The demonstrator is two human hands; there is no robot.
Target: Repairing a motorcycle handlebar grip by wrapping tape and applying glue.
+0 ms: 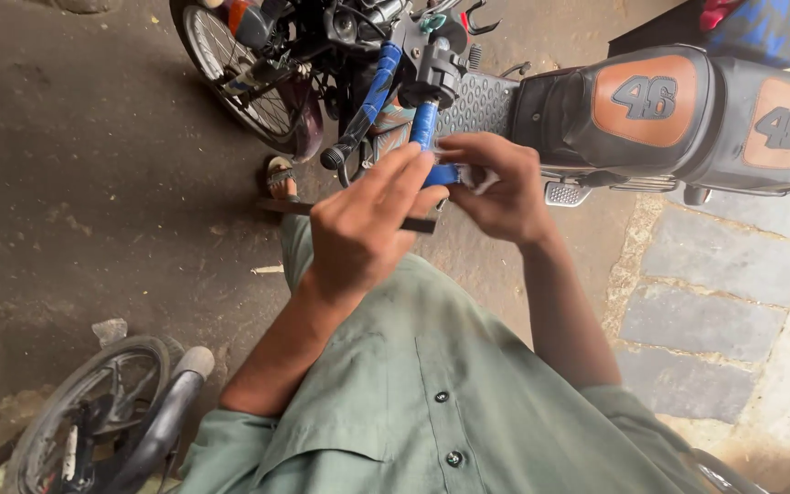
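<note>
A motorcycle stands in front of me, its blue handlebar grip (425,123) pointing toward me. My right hand (500,187) is closed around the near end of this blue grip. My left hand (368,229) sits just left of it, fingers stretched toward the grip's end, and holds a thin dark flat tool (418,224) under the palm. A second blue-wrapped lever (372,96) runs beside the grip. What lies between my fingers at the grip's tip is hidden.
The motorcycle's black seat (678,110) with orange patches stretches right. Its front wheel (249,69) is at the top left. Another wheel (93,412) and mudguard sit at the bottom left. A sandalled foot (281,178) rests on the dark ground. Stone paving (715,293) lies at right.
</note>
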